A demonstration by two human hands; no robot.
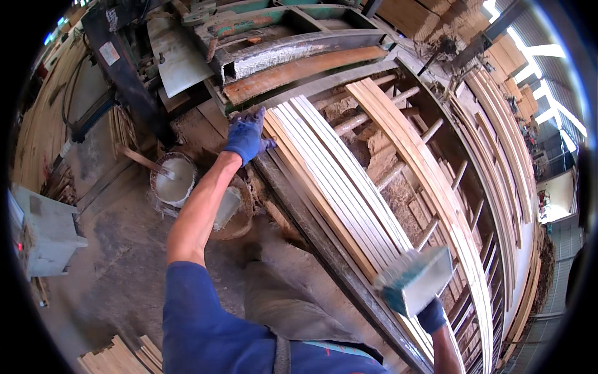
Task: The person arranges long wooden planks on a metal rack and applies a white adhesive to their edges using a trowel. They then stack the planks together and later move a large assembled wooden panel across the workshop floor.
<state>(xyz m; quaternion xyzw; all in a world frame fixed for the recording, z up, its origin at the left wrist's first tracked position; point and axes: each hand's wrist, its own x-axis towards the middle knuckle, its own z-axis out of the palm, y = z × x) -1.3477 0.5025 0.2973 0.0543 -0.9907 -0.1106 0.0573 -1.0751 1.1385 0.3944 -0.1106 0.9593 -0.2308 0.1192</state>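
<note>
Blue glove on each hand. Left hand (248, 136) is at the far end of a row of narrow wooden strips (339, 181), fingers spread wide, touching the far left corner of the row; not wrapped around any one strip. Right hand (431, 315) is at the near right, closed on the edge of a boxy tool (430, 280): pale flat face, teal on the side, blurred, so exact type unclear. Tool sits over the near part of the strip row; can't tell whether it's touching.

Strips lie side by side, running from far left to near right, white on top. A bare tan strip (313, 188) runs along their left side. All of it lies on a rack with metal crossbars (350, 124); dark metal rail (321, 262) on the left edge. Right of the row, with a gap between, a pair of long pale boards (408, 144) lies on the same bars.

Left of the rail, on the floor: a bucket (156, 194) of pale liquid with a wooden stick (143, 161) leaning in it, and a second container (243, 219) just beside, also with pale contents. Far side: rusty beam (305, 75) on a green machine frame. Far right: more long timber (498, 156). Near left: stacked offcuts (118, 358).
</note>
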